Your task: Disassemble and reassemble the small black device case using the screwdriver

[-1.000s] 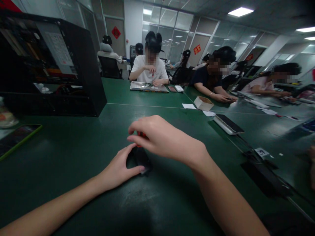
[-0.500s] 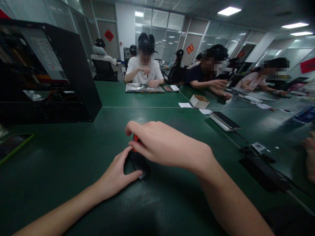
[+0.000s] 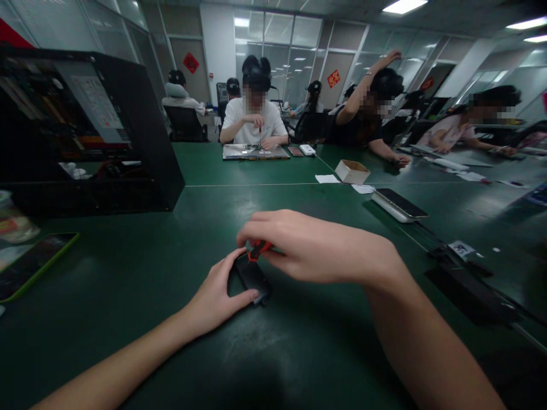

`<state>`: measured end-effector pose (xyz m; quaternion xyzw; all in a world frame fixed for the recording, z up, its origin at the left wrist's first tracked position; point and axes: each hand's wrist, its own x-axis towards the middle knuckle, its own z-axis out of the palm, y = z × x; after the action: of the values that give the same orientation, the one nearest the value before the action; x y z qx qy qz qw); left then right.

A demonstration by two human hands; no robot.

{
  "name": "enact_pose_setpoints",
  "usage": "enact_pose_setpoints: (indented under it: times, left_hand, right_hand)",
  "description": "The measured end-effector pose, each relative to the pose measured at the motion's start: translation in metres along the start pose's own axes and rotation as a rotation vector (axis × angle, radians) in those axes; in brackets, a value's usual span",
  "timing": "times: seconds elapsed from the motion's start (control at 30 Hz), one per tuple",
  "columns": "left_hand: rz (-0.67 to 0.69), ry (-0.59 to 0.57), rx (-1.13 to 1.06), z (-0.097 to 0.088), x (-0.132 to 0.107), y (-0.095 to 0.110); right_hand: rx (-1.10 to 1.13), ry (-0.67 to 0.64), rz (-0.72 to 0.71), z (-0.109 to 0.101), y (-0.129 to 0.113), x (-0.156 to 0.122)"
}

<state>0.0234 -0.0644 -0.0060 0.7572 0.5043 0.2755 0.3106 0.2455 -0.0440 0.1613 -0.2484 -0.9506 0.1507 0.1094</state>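
Has shifted the right hand rightward since half a second ago and tipped the red-and-black hand tool over, baring more of it at the fingertips. Holds that tool in a narrow pinch of thumb and curled fingers, over the far end of the black phone-like device near the middle of the frame. Cannot tell of any contact between tool tip and device.

Holds the device flat on the green table with the left hand, thumb at the near end and fingertips at the far end, in a wide C.

Has an open-sided black computer case at upper left and, below it at the left edge, a green-rimmed phone and a blurred jar. Has a small open box right of centre, beside paper slips, and a black-faced phone on a white slab farther right.

Faces, at upper centre, a white-shirted co-worker over a flat panel. Sees, at upper right, a dark-shirted co-worker with one arm now raised overhead, lowered in the earlier frame.
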Motion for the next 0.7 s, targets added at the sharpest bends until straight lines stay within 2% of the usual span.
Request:
enact_pose_setpoints:
  times: [0.07,0.2,0.37,0.5,0.6,0.7]
  left_hand:
    - [0.007,-0.015,-0.011,-0.002,0.003,0.000]
    - [0.025,-0.022,0.002,-0.009,0.009,-0.004]
    - [0.072,-0.029,0.019,-0.016,0.012,-0.007]
    - [0.055,-0.053,0.049,-0.016,0.011,-0.006]
    - [0.037,-0.042,0.066,-0.016,0.011,-0.006]
    - [0.040,-0.003,0.066,-0.017,0.013,-0.007]
  right_hand:
    - [0.005,-0.035,-0.009,0.002,-0.003,-0.002]
    - [-0.062,0.017,0.074,0.004,-0.002,-0.007]
    - [0.024,0.008,0.218,0.013,0.023,-0.025]
    - [0.152,0.086,0.318,0.047,0.055,-0.049]
    - [0.074,0.116,0.404,0.080,0.074,-0.058]
    - [-0.003,0.110,0.453,0.103,0.081,-0.056]
